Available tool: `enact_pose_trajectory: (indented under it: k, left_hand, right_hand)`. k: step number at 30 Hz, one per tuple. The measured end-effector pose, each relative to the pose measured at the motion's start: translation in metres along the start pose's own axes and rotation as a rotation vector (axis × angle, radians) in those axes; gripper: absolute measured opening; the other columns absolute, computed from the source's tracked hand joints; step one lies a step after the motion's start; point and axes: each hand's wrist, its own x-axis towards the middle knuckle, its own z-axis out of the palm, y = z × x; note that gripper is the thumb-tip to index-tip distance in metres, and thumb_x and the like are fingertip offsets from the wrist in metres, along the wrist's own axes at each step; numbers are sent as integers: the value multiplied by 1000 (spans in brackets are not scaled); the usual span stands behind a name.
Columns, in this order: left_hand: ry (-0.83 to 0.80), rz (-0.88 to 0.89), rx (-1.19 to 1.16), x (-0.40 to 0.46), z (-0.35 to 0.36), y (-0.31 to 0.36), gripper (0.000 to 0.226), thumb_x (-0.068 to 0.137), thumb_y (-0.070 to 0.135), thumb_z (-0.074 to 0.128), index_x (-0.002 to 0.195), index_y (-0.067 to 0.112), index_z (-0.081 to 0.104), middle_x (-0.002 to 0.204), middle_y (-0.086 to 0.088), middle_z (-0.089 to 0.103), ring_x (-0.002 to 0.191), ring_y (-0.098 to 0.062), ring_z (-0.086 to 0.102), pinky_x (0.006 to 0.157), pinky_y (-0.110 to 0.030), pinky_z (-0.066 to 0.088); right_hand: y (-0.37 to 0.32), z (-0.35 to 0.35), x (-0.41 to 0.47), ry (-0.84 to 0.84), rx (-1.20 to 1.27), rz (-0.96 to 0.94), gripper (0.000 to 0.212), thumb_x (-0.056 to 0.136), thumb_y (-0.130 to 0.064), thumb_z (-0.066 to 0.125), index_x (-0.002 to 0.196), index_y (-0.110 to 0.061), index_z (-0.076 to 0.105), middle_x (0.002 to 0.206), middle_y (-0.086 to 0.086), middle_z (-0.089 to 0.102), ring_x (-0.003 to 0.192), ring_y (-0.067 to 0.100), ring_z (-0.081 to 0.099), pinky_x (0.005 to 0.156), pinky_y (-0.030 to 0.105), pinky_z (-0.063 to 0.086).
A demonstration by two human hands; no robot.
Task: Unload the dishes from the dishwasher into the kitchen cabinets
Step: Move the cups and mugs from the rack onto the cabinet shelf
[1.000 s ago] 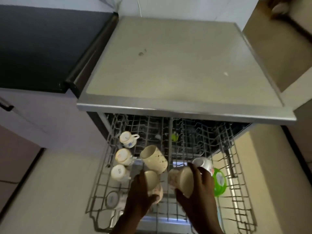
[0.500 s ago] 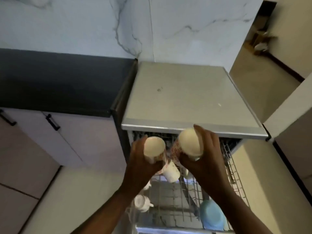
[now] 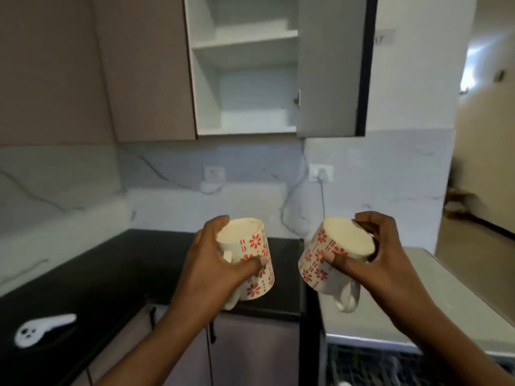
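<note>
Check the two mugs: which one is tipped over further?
The mug in the right hand: its base faces the camera and its handle hangs below. The mug in the left hand is upside down too, but stands nearer vertical.

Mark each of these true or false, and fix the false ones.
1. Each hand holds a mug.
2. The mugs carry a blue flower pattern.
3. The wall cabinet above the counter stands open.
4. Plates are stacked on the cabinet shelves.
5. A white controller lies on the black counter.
1. True: the left hand grips one mug and the right hand grips the other mug.
2. False: the flowers are red.
3. True: the cabinet has its door swung open.
4. False: the visible shelves hold nothing.
5. True: the controller lies on the counter, at its left.
</note>
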Motion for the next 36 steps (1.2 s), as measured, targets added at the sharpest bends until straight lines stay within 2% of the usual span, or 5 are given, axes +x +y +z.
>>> enact_pose_trajectory:
  k: [5,15,22,29,36]
  left_hand:
    - [109,91,6,54,-66,25,73,65,35,84,124,39,41,116,7,57,100,-13,60,68,-22,52]
    - [151,209,155,216,-113,5,64,68,39,80,120,31,43,112,5,60,86,-11,63,66,-29,58]
    - [208,287,134,373,-104,-4,68,65,41,83,121,28,47,109,2,64,90,-16,66,72,-33,58]
    - [123,251,58,489,-105,-37,62,56,46,82,109,28,53,96,3,71,80,-16,71,61,-32,58]
    - [-2,357,195,575,-90,-72,72,63,41,82,122,50,41,109,10,62,85,-12,68,65,-29,61]
  right_hand:
    - [-53,49,56,-36,30,-116,66,70,-25,82,118,-37,38,114,-18,53,102,2,58,71,20,56]
    - [-41,161,256,17,126,-261,75,66,-30,86,123,-30,37,115,-7,53,106,11,58,89,35,54]
    - [-15,208,427,-20,87,-364,73,69,-30,83,123,-27,33,119,-1,49,103,14,57,84,33,57]
    - [27,266,582,-71,47,-335,62,79,-22,76,122,-20,32,111,2,51,89,14,63,64,19,53]
    - [80,336,695,-164,-102,-213,70,76,-24,77,124,-20,27,110,9,52,90,23,63,73,32,57]
